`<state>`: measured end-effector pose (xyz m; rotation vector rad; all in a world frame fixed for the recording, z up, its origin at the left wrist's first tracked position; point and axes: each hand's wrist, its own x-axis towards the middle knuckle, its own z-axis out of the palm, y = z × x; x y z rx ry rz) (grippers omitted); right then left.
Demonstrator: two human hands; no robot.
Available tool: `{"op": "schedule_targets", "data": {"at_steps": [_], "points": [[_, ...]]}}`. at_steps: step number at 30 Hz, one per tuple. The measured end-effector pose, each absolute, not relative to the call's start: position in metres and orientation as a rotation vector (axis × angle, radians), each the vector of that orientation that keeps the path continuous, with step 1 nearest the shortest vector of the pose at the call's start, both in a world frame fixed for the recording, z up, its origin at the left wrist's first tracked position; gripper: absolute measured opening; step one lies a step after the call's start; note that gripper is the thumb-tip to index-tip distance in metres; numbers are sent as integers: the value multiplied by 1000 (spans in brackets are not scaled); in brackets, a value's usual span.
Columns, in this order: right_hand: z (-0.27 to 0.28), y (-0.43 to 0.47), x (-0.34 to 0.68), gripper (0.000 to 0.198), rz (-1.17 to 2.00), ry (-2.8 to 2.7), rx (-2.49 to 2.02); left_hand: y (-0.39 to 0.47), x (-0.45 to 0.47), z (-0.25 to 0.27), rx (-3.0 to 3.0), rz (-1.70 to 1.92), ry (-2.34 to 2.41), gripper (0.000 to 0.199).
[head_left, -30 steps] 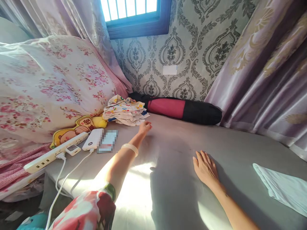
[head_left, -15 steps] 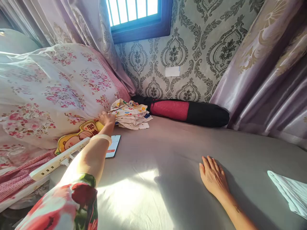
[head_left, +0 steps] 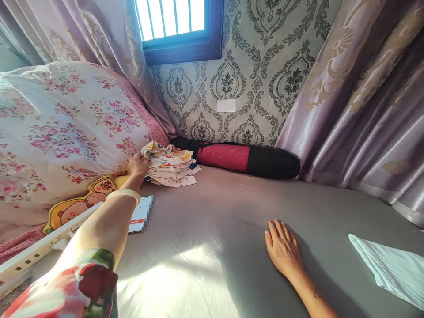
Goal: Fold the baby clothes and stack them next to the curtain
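A stack of folded cloths (head_left: 174, 165) lies at the far left of the grey sheet. The top one is a cream cloth with a colourful print (head_left: 165, 153). My left hand (head_left: 137, 164) reaches to the stack's left side, its fingers closed on the edge of that printed cloth, which is bunched up there; the fingertips are partly hidden. On the right, my right hand (head_left: 284, 247) rests flat on the sheet, fingers stretched out and holding nothing. Folded pale cloth (head_left: 391, 265) lies to the right of it.
Under my left forearm are a phone (head_left: 141, 214) and a white power strip (head_left: 29, 260). A yellow cartoon cushion (head_left: 74, 210) leans against the floral bedding (head_left: 82, 123). Along the wall lies a long black and red bag (head_left: 223, 157). Grey bedsheet (head_left: 212, 207) spreads across the middle.
The view has turned slightly right, so everything sits further left. The printed cloth's edge by my left hand looks a little more raised. My right hand stays flat on the sheet.
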<state>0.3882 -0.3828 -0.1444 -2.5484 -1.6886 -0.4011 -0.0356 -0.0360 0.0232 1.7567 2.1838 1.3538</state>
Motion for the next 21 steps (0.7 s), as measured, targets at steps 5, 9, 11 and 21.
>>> {"op": "schedule_targets", "data": {"at_steps": [5,9,11,21], "points": [[-140,-384,386,54,-339,-1679,-2526,-33,14,22,1582,1645,1612,16],[-138,-385,385,53,-287,-1665,-2509,-47,53,19,1373,1656,933,33],[-138,-385,384,53,-264,-1659,-2516,-59,70,20,1219,1614,688,37],[-135,-387,382,52,-201,-1609,-2479,-127,149,33,995,1374,311,31]]}}
